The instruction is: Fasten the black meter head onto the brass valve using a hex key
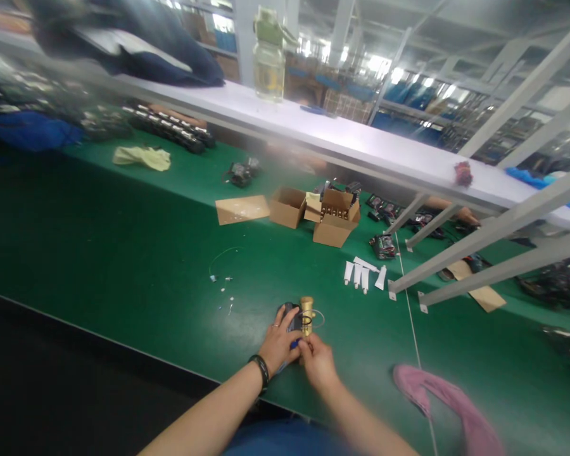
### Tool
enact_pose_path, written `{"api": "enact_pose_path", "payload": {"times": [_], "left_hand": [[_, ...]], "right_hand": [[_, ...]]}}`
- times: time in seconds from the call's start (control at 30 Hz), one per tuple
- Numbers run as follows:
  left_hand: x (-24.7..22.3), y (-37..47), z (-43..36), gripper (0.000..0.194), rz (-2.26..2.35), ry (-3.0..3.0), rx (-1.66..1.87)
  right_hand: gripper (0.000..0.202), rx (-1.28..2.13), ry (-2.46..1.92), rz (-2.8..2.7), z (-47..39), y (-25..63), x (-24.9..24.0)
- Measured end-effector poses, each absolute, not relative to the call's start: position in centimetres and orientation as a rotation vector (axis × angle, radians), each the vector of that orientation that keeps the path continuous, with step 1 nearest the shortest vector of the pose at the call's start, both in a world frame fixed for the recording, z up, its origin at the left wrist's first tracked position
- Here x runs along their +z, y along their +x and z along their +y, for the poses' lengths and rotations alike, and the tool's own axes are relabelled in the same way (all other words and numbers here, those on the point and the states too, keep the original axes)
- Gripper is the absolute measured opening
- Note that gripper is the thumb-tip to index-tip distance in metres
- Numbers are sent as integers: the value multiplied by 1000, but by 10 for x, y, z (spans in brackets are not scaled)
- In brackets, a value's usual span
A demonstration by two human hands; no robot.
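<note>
A small brass cylinder part (306, 315) stands upright on the green mat (123, 253), with a thin wire ring around it. My right hand (317, 362) grips its lower end from the near side. My left hand (279, 345), with a ring on one finger and a black band at the wrist, rests on a dark rounded object (291, 315) with a bit of blue showing, right beside the brass part. Both hands sit close together near the mat's front edge.
Two open cardboard boxes (335, 218) and a flat card (242, 209) lie farther back, with white tubes (363, 273) to their right. A pink cloth (449, 399) lies at the near right, a yellow cloth (142, 157) far left. A white shelf (313, 136) carries a bottle (268, 57). Slanted metal struts (479, 253) cross on the right.
</note>
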State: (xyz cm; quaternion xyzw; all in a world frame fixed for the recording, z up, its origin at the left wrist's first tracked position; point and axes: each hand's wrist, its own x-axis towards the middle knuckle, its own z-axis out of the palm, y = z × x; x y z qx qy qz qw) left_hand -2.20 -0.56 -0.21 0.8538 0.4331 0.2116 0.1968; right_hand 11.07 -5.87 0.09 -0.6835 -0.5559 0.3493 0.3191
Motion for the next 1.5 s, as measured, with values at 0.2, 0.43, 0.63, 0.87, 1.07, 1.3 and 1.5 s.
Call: {"api": "enact_pose_path", "payload": {"times": [0.2, 0.43, 0.63, 0.87, 1.07, 1.3, 1.5], "left_hand": [[-4, -21, -6, 22, 1240, 2356, 592], [-6, -19, -6, 18, 1232, 2346, 660], [-10, -19, -5, 15, 1252, 2343, 679], [-12, -22, -3, 18, 1229, 2358, 647], [-6, -22, -3, 20, 1257, 2356, 577], [-3, -22, -5, 17, 1254, 2376, 601], [-3, -21, -4, 17, 1238, 2375, 615]], "right_hand": [[30, 1092, -1817, -993, -63, 88, 4], [40, 1176, -1731, -1763, -138, 125, 27], [16, 1342, -1111, -2383, -124, 97, 55], [10, 1098, -1008, -2213, -83, 60, 73], [33, 1031, -1288, -1487, -88, 114, 103], [20, 1366, -1447, -1200, -90, 139, 71], [28, 1313, -1342, -782, -94, 136, 66]]}}
